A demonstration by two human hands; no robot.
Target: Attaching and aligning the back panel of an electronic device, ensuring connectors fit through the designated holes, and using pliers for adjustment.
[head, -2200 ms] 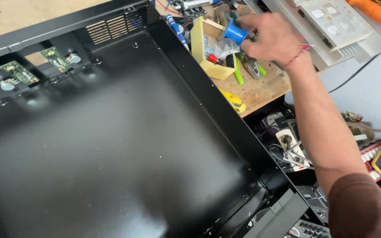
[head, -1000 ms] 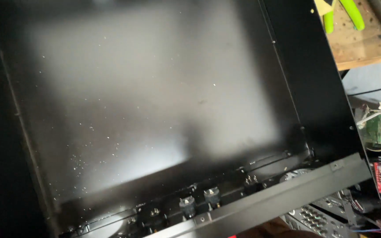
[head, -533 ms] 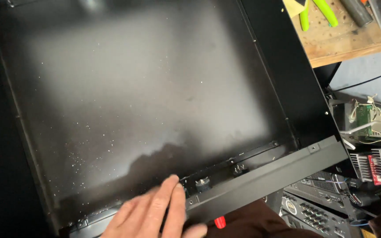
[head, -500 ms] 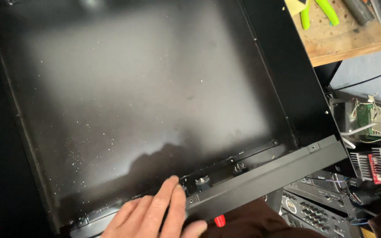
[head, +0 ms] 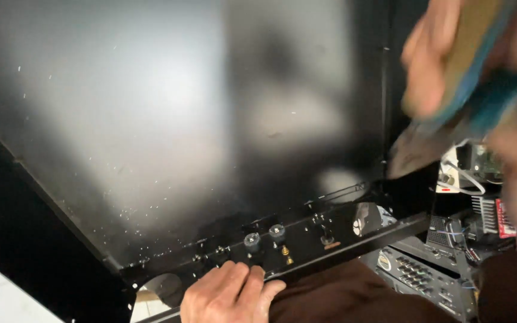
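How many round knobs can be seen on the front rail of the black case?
2: the first round knob is just above the left hand; the second round knob is beside it, to its right. Others may be hidden.

Black metal case, blue-and-tan brush.

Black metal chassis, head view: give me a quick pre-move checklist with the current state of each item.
1. Left hand braces the chassis at its near edge: ok.
2. Right hand grips the blue-and-tan object: ok, though blurred; what the object is: cannot tell.
3. Two round knobs on the front rail unobstructed: ok.
4. Chassis floor free of debris: not ok, pale specks scattered.
5. Electronics on the right clear of the chassis: cannot tell.
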